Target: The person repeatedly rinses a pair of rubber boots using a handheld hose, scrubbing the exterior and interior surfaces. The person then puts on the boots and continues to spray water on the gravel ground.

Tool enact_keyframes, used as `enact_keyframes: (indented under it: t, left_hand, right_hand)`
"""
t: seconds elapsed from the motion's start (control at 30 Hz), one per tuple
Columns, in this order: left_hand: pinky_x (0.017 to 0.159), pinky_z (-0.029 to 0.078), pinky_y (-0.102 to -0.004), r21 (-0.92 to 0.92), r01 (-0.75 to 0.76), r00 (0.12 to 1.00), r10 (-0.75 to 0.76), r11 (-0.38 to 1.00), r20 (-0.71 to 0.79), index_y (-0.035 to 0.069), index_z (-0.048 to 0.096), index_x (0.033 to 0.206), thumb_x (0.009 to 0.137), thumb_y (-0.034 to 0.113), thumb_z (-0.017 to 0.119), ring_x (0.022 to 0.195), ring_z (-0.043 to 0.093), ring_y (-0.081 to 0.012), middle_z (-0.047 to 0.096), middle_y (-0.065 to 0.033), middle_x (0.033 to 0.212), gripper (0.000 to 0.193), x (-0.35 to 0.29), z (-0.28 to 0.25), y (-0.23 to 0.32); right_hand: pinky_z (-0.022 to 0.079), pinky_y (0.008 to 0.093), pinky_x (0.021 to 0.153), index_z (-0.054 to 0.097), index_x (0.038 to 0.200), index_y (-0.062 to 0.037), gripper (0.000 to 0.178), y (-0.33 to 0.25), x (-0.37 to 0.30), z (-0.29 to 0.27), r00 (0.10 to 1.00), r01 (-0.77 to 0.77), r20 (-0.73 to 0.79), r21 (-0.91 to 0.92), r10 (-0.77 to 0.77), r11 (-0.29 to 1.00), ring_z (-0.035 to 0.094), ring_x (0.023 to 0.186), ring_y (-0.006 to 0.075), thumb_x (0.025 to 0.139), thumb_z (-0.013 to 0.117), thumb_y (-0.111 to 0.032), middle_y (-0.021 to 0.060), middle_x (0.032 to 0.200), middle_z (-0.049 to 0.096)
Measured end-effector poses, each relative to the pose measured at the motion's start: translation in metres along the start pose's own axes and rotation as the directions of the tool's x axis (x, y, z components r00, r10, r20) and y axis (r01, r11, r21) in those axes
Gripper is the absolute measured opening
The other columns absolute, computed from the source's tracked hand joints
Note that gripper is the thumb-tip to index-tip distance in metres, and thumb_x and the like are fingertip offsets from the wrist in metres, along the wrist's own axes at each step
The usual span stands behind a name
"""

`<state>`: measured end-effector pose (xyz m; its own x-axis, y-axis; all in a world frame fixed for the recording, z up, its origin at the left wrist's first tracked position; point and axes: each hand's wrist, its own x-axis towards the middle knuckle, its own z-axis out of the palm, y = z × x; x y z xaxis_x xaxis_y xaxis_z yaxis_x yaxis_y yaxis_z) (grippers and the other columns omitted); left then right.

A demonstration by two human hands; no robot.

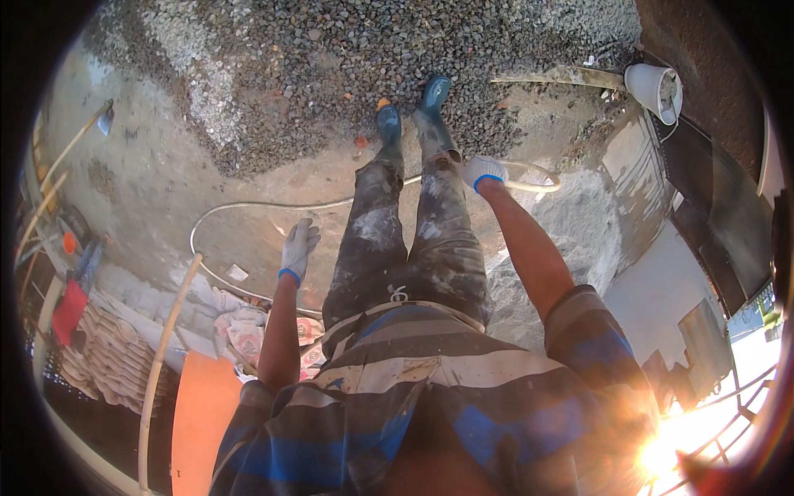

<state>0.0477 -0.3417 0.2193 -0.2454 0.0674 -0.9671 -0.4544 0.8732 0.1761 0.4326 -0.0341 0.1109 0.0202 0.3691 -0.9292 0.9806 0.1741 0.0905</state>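
Observation:
My left hand (pixel 300 246), in a white knit glove with a blue cuff, hangs beside my left thigh with its fingers loosely stretched and nothing in it. My right hand (pixel 483 171), gloved the same way, is at my right shin, its fingers bent against the stained dark trouser leg (pixel 442 202) and apparently pinching the cloth near the boot top. Both feet are in green rubber boots (pixel 434 95), at the edge of a gravel heap (pixel 331 74). A pale hose (pixel 240 204) curves over the ground behind my legs and loops beyond my right hand.
A white bucket (pixel 653 87) lies tipped at the far right, near a wooden board (pixel 571 76). At left are a long-handled tool (pixel 70 157), a wooden pole (pixel 168 331), stacked sacks (pixel 107 355) and an orange panel (pixel 201 422). Grey powder (pixel 571 219) covers ground to my right.

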Motion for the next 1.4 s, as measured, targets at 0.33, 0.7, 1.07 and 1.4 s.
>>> enact_keyframes:
  t: [0.33, 0.7, 1.07, 1.4]
  left_hand:
    - [0.101, 0.055, -0.034, -0.053, -0.062, 0.998, 0.062, 0.997, 0.009, 0.001, 0.06, 0.145, 0.109, 0.047, 0.057, 0.112, 0.068, -0.0222, 0.069, -0.0171, 0.129, 0.059, -0.005, 0.005, 0.015]
    - [0.093, 0.054, -0.0324, -0.042, 0.007, 1.0, -0.008, 0.999, -0.02, 0.002, 0.06, 0.143, 0.107, 0.051, 0.059, 0.104, 0.07, -0.0201, 0.072, -0.0156, 0.124, 0.061, -0.004, -0.002, -0.012]
    - [0.098, 0.055, -0.0339, -0.038, -0.026, 1.0, 0.026, 0.999, -0.007, 0.001, 0.061, 0.143, 0.107, 0.054, 0.058, 0.107, 0.069, -0.0209, 0.071, -0.0157, 0.124, 0.063, -0.001, 0.004, -0.009]
    - [0.098, 0.054, -0.0337, -0.047, -0.03, 0.999, 0.029, 0.998, -0.012, 0.003, 0.062, 0.142, 0.107, 0.054, 0.059, 0.106, 0.068, -0.0199, 0.071, -0.0141, 0.123, 0.063, 0.0, 0.008, -0.013]
  right_hand:
    - [0.056, 0.0516, 0.102, 0.08, 0.123, -0.0106, 0.067, -0.006, -0.007, 0.009, 1.0, 0.0, 0.002, -0.089, 0.0, 0.996, 0.071, 0.123, 0.0372, 0.1, 0.047, -0.064, 0.0179, 0.129, 0.076]
    - [0.053, 0.053, 0.105, 0.079, 0.123, -0.0057, 0.069, 0.002, -0.011, -0.003, 1.0, -0.014, 0.0, 0.009, 0.014, 1.0, 0.068, 0.126, 0.0424, 0.096, 0.052, -0.063, 0.0243, 0.13, 0.073]
    - [0.054, 0.0518, 0.105, 0.079, 0.123, -0.0067, 0.076, 0.002, -0.01, 0.003, 1.0, 0.003, 0.02, -0.037, -0.003, 0.999, 0.069, 0.124, 0.0428, 0.096, 0.05, -0.071, 0.0233, 0.13, 0.074]
    - [0.056, 0.0506, 0.102, 0.079, 0.125, -0.0134, 0.057, -0.017, -0.026, -0.011, 1.0, 0.02, 0.013, -0.126, -0.019, 0.992, 0.071, 0.123, 0.0357, 0.098, 0.053, -0.057, 0.0151, 0.129, 0.077]
